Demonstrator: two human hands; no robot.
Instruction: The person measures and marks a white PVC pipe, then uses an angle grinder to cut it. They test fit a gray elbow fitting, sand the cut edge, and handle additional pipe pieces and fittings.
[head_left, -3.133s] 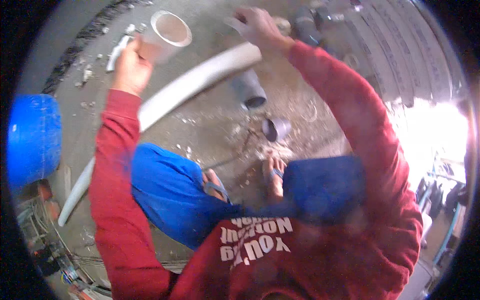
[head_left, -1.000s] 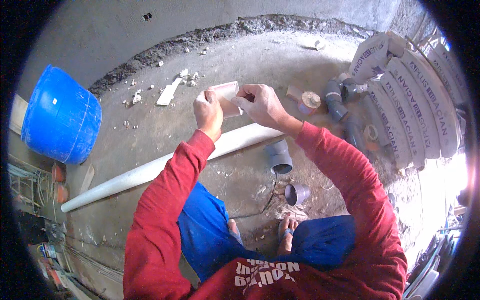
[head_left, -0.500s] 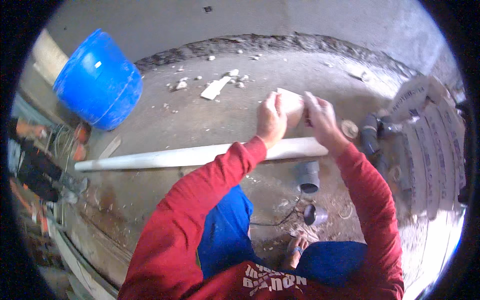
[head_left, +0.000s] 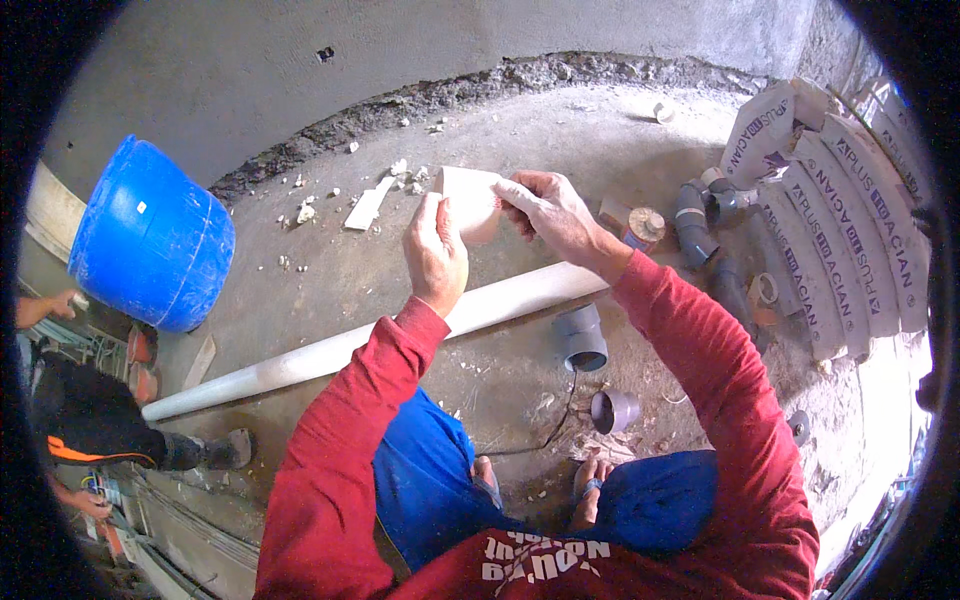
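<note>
A short piece of white pipe is held up in front of me. My left hand grips its near left side, with the thumb and fingers closed round it. At its right end, my right hand has its fingers pinched on the rim. Below my hands a long white pipe lies across the floor. Nearer my feet are a grey pipe socket and a shorter grey pipe piece.
A blue tub stands at left, beside a co-worker's dark-trousered leg. Stacked paper sacks fill the right side. Close to them are grey pipe elbows and a small can. A white strip and rubble lie near the wall.
My view has turned to the right and both hands sit further left in it, still on the white pipe piece. At far left, the co-worker's leg and hands show more.
</note>
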